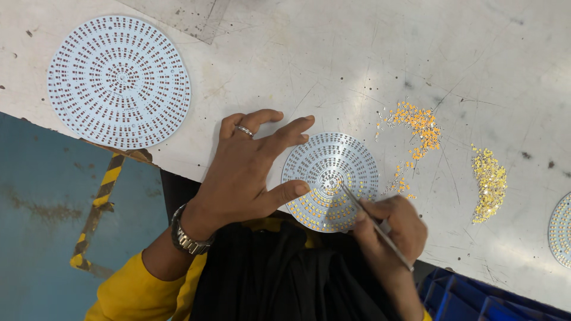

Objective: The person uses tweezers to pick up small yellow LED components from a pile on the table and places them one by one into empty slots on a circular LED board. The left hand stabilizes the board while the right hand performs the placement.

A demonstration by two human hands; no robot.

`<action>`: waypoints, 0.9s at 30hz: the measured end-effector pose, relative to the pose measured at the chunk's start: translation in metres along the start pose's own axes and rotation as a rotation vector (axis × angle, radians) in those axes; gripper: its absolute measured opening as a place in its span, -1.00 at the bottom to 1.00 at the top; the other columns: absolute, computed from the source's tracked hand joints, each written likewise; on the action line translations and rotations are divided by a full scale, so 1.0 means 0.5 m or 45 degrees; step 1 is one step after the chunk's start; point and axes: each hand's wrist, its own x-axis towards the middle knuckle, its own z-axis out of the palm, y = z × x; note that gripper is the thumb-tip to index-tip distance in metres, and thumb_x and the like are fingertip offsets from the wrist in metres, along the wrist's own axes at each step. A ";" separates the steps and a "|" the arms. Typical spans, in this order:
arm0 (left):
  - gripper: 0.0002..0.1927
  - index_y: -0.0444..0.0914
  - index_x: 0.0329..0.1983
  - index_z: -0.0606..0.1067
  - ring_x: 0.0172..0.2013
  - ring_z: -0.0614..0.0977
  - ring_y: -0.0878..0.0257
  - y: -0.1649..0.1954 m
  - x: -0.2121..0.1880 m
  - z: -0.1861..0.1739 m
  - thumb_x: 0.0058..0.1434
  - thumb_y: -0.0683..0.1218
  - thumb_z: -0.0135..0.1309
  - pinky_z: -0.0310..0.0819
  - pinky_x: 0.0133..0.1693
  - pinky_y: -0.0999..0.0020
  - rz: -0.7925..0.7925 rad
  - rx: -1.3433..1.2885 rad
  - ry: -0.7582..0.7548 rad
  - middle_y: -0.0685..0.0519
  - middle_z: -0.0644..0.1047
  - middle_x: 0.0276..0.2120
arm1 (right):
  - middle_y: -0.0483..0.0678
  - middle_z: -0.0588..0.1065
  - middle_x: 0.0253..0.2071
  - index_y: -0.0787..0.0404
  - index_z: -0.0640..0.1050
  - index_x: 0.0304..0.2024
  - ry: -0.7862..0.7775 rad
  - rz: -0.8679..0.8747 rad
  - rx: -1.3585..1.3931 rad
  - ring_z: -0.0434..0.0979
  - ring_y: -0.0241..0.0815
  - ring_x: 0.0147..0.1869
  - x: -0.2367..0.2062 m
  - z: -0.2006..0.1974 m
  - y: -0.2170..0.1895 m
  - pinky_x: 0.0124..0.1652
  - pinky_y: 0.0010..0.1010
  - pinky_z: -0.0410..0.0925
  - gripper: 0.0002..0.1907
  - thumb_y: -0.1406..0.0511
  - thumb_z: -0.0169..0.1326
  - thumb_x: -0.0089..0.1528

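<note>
A: Where is the small round board [331, 178]?

B: It lies at the near edge of the white table [333, 65], and its bottom part hangs a little over that edge. The left hand [244, 172] is spread flat, with the thumb and fingertips touching the board's left rim.

A: What does the right hand [392, 229] have?

B: It pinches thin metal tweezers [375, 226] tight in its fingers. The tip rests near the middle of the board. I cannot tell if the tip holds a little piece.

A: How many round boards can you count?

B: Three. The small one, a big round board [119, 82] far off to the left by the table's left edge, and part of another round board [560, 229] cut off at the right side.

A: And the tiny pieces?

B: Two heaps, an orange heap [416, 128] just right of the small board and a yellow heap [489, 181] farther right. Too many bits to count.

A: Is there room to move?

B: Yes, the table behind the board is wide and bare. On the left is a blue floor [41, 208] with striped tape [98, 202].
</note>
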 end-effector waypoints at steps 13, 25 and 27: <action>-0.21 -0.15 0.46 0.25 0.28 0.40 0.03 0.001 -0.002 0.004 0.33 0.38 -0.04 -0.02 0.28 -0.01 0.000 0.014 0.024 0.14 0.67 0.00 | -0.06 0.47 -0.50 0.30 0.59 -0.34 -0.166 -0.045 0.130 0.44 -0.25 -0.45 0.007 -0.038 0.039 -0.40 -0.50 0.26 -0.85 0.36 0.29 0.10; -0.22 -0.17 0.45 0.27 0.29 0.41 0.04 -0.002 -0.004 0.009 0.35 0.38 -0.05 -0.02 0.28 0.00 0.012 0.032 0.046 0.15 0.67 -0.02 | -0.09 0.46 -0.50 0.31 0.60 -0.32 -0.223 -0.015 0.256 0.38 -0.32 -0.45 0.027 -0.033 0.056 -0.41 -0.53 0.18 -0.84 0.37 0.30 0.11; -0.23 -0.17 0.45 0.27 0.28 0.41 0.03 -0.003 -0.004 0.009 0.35 0.38 -0.05 -0.02 0.27 0.00 0.015 0.034 0.049 0.16 0.67 -0.02 | -0.08 0.47 -0.49 0.31 0.60 -0.32 -0.227 -0.008 0.260 0.38 -0.32 -0.46 0.027 -0.031 0.056 -0.42 -0.53 0.18 -0.84 0.38 0.31 0.10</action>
